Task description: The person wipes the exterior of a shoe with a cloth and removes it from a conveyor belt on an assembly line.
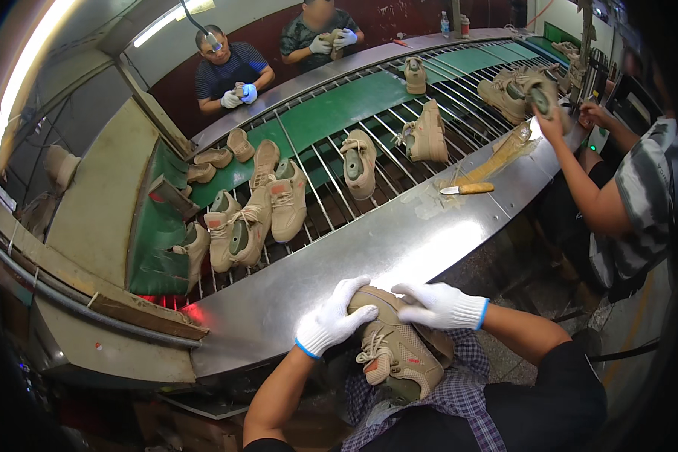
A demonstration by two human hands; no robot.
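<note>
A tan lace-up shoe (399,350) is tilted in front of my body, its toe up and its opening toward me. My gloved left hand (337,316) is closed round the toe, thumb across the upper. My gloved right hand (444,305) is at the other side of the toe, fingers stretched out and thumb apart, touching or very near the shoe. Below this hand, a brown part beside the shoe is mostly hidden; I cannot tell whether it is a sole or another shoe. A checked purple cloth (467,407) covers my lap.
A metal ledge (301,313) runs before me, bearing a wooden-handled knife (467,189). Beyond it, tan shoes (288,203) stand on a roller conveyor (320,181) with green boards (339,113). Two gloved people (233,75) work across it; another person (618,181) handles a shoe at right.
</note>
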